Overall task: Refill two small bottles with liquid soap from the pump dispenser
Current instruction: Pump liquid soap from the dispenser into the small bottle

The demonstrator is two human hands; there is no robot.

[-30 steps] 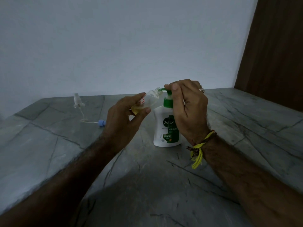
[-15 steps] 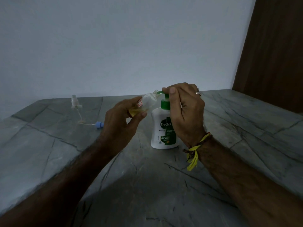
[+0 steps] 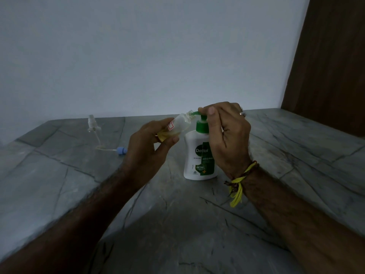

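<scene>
Grey stone counter point(image 3: 296, 151), dim light. My left hand point(image 3: 146, 147) pinches the small clear bottle point(image 3: 178, 125) between thumb and fingers, tilted so its open mouth meets the green spout of the Dettol pump dispenser point(image 3: 200, 155), which stands upright on the counter. A bit of yellow soap sits in the bottle's low end (not much). My right hand point(image 3: 227, 133) curls around the pump head, thumb on top. Off to the left lie a clear spray top point(image 3: 92, 123) and a blue cap point(image 3: 120, 150).

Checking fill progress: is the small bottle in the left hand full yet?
Not full. The tilted small bottle shows yellow soap pooled only at its base.
</scene>
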